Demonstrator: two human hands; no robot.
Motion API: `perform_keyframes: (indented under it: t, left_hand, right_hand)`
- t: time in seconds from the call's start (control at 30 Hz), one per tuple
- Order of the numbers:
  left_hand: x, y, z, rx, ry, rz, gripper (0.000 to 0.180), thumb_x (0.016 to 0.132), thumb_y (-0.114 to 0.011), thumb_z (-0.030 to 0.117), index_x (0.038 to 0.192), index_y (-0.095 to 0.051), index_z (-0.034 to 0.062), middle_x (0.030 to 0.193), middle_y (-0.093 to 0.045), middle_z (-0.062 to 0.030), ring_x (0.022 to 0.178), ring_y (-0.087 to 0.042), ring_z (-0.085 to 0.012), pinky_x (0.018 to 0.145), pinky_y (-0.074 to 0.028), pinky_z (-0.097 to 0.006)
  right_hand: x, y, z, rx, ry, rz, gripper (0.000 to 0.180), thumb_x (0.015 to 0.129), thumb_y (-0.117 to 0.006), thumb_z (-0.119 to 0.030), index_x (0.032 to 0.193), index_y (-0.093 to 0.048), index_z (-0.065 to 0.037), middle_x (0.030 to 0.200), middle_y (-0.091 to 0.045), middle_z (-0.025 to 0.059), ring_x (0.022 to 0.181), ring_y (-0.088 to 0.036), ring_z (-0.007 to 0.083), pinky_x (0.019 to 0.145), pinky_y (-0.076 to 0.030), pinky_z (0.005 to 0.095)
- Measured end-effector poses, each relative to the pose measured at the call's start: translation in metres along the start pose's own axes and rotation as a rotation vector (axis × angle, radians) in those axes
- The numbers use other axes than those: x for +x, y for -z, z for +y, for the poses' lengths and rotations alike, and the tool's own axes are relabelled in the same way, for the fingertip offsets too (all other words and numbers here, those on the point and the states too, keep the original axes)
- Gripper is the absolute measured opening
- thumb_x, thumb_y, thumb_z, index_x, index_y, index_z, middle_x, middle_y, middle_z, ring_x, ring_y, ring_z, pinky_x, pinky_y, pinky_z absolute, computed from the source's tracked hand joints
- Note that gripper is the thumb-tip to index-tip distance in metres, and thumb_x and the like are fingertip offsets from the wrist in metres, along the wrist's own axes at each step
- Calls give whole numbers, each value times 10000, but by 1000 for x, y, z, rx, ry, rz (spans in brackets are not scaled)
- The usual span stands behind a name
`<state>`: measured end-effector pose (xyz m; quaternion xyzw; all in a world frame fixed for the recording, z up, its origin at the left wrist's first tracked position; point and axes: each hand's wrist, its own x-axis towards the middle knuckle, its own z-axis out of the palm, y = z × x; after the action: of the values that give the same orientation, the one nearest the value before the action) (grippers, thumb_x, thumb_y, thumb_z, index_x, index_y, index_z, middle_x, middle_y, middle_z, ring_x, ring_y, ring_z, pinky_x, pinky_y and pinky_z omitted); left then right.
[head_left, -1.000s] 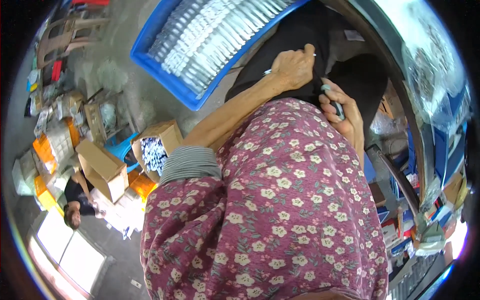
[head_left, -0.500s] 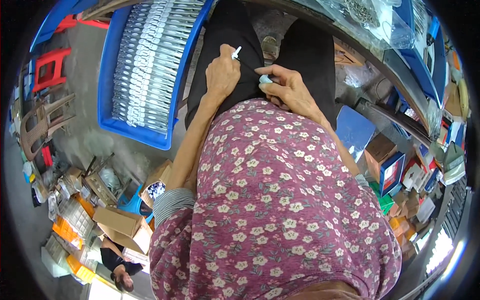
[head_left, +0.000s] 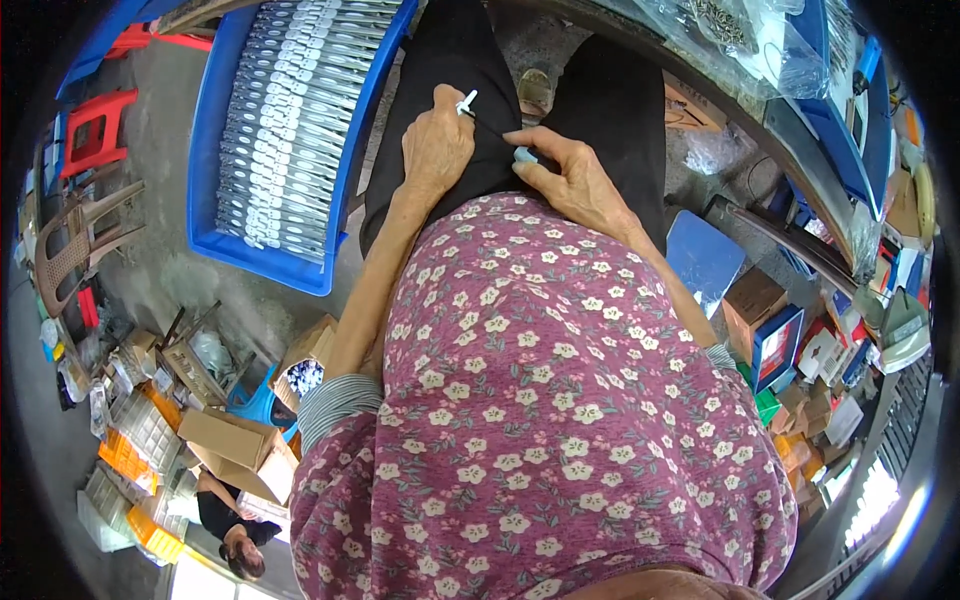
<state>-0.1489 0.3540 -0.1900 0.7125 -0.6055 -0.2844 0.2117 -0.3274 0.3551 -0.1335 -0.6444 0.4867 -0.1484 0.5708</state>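
Half a second ago our hands were almost the same as now; the whole view has just slid a tiny bit to the left. One second ago it was quite different: our head was turned, and the blue tray (head_left: 262,268) leaned across the top. Now the tray stands more upright on our left, with rows of thin gray and white things (head_left: 275,130) lying in it.

Our left hand (head_left: 437,150) is curled up over one leg of our black trousers (head_left: 445,50). It has hold of a small white piece (head_left: 466,101), which pokes out by the thumb side. We cannot tell how much more is hidden inside the curled fingers.

Our right hand (head_left: 580,180) is just beside it, with the thumb and first finger nearly closed. They pinch a pale blue piece (head_left: 524,155), and its end sticks out toward the left hand. The white piece and the blue piece are near each other but apart.

Past our knees is the edge of the desk (head_left: 735,115), with a clear bag (head_left: 725,25) of little metal bits on it. On our right is a blue-edged box (head_left: 780,350); any print on it is too small to read.
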Motion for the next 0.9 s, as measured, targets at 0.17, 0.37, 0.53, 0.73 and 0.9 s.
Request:
perform_keyframes:
  t: [0.17, 0.37, 0.53, 0.73, 0.9]
  left_hand:
    - [-2, 7, 14, 164, -71, -67, 160, 796, -489, 106, 904, -445, -4, 707, -603, -246, 681, -602, -410, 614, -475, -481]
    - [-9, 4, 20, 249, -148, -130, 167, 771, -515, 101, 861, -435, -15, 724, -603, -251, 657, -611, -400, 578, -503, -447]
    - [-14, -5, 18, 265, -198, -82, 141, 780, -506, 96, 848, -431, -3, 709, -602, -225, 614, -617, -367, 536, -509, -408]
    - [-12, -11, 7, 226, -204, -47, 125, 784, -503, 94, 833, -431, 3, 684, -599, -204, 580, -617, -345, 495, -507, -391]
    - [-10, -15, 4, 229, -197, -29, 113, 793, -502, 96, 821, -435, 10, 665, -596, -182, 560, -618, -329, 474, -505, -381]
  right_hand:
    - [-4, 6, -10, -687, 348, 1, 352, 770, -523, -53, 1118, -507, -1, 785, -577, 241, 593, -606, 349, 496, -487, 410]
    - [-12, 9, -22, -911, 336, -141, 359, 767, -526, -61, 1117, -483, 8, 736, -543, 228, 596, -595, 342, 499, -481, 395]
    - [-11, 4, -17, -822, 284, -124, 251, 772, -504, -68, 1004, -506, 28, 714, -546, 262, 561, -591, 365, 468, -476, 409]
    - [-2, -1, -14, -663, 193, -95, 180, 796, -499, -87, 951, -517, 4, 662, -568, 245, 589, -593, 377, 500, -475, 447]
    - [5, -2, -10, -307, 34, -41, 267, 782, -539, -101, 1017, -560, 24, 718, -598, 242, 628, -622, 333, 542, -482, 415]
